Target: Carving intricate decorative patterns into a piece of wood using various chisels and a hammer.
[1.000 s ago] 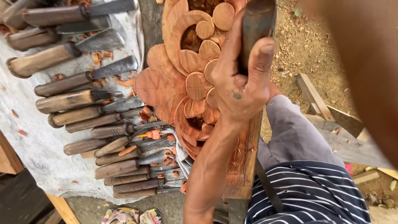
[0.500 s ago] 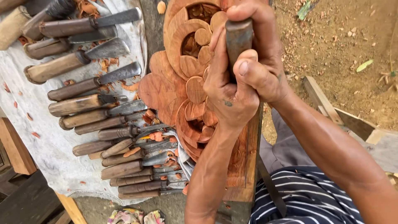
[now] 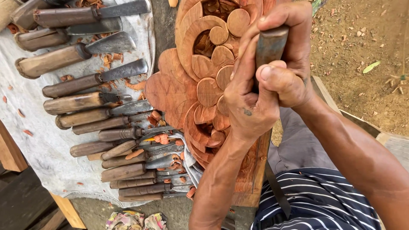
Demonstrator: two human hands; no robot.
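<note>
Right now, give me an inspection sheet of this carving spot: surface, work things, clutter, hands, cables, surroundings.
Surface: a pale cloth spread over a bench, with the tools laid on it.
Work things: a reddish carved wood panel with scrolls and petals; a dark tool handle stands upright over it, its tip hidden.
Clutter: a row of wooden-handled chisels on the cloth; wood chips lie among them and in the carving's hollows.
Hands: left hand and right hand both wrap the handle, touching each other.
Cables: nothing seen.
Surroundings: bare dirt ground with dry leaves; a patterned pair of sandals below the bench; a striped shirt at the bottom edge.
</note>
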